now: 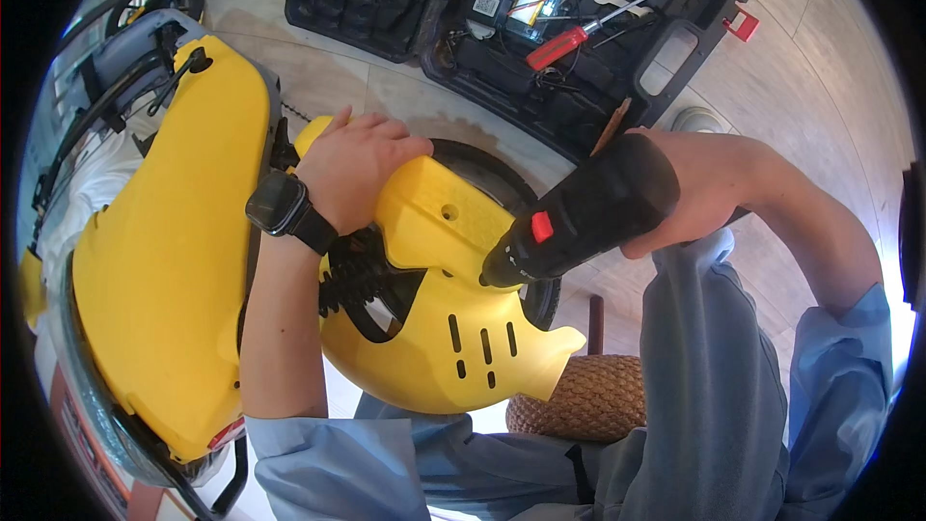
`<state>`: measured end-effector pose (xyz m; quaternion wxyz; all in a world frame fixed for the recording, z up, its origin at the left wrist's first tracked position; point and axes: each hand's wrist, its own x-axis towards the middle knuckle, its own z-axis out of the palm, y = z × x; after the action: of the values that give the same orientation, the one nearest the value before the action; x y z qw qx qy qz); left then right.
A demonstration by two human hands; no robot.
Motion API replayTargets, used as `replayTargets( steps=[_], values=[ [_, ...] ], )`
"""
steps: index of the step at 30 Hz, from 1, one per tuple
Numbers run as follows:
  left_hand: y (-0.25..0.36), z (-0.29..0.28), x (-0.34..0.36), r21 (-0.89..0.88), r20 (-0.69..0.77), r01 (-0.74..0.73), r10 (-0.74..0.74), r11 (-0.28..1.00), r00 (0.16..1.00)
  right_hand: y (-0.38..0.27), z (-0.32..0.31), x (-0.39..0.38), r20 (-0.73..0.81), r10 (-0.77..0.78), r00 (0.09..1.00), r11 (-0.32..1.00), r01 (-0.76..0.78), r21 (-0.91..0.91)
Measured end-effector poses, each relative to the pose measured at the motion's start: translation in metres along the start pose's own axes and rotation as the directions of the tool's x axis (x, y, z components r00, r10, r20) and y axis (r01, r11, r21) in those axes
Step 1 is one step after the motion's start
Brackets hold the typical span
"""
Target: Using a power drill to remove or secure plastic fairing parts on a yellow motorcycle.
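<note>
A yellow plastic wheel cover [415, 367] with several slots lies over a black wheel [502, 169]. My left hand [349, 169], wearing a black watch on the wrist, is closed over the cover's upper left part. Gripped in my right hand [704, 178] is a black cordless drill [603, 198] with a red switch. Its nose points down to the left, against the cover near the ridge; the bit's tip is hard to make out. A screw hole [449, 212] shows on the cover's raised section. Left of the wheel, a black coil spring [352, 285] is partly hidden by the cover.
A large yellow body panel [174, 251] of the vehicle stands to my left. Beyond the wheel lies an opened black tool case [458, 58] holding a red-handled screwdriver [559, 46] and wrenches [622, 2]. A woven brown stool [579, 400] sits between my legs, above a wood-look floor [810, 48].
</note>
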<state>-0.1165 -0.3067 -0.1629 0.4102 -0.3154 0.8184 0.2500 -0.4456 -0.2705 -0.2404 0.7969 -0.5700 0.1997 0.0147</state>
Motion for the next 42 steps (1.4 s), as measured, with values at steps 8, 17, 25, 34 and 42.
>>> replayTargets(
  steps=[8, 17, 25, 34, 42],
  values=[
    [0.008, -0.009, 0.003, 0.038, 0.052, 0.055, -0.057, 0.998, 0.997, -0.003, -0.003, -0.001, 0.011, 0.046, 0.999, 0.997, -0.047, 0.058],
    [0.009, -0.009, 0.002, 0.051, 0.03, 0.062, -0.063, 0.997, 0.998, -0.008, -0.003, -0.006, 0.004, 0.01, 1.0, 0.991, -0.01, 0.132],
    [0.005, -0.005, 0.003, 0.027, 0.021, 0.046, -0.046, 0.999, 0.999, 0.001, -0.001, -0.005, -0.002, -0.021, 1.0, 0.987, 0.021, 0.16],
    [0.006, -0.005, 0.001, 0.032, -0.021, 0.027, -0.026, 0.999, 0.999, -0.002, -0.001, -0.004, 0.025, 0.103, 0.994, 0.994, -0.104, 0.041],
    [0.006, -0.008, 0.002, 0.067, -0.037, 0.013, -0.01, 0.998, 0.999, -0.003, 0.001, -0.006, -0.018, -0.016, 1.0, 0.999, 0.017, 0.05]
  ],
)
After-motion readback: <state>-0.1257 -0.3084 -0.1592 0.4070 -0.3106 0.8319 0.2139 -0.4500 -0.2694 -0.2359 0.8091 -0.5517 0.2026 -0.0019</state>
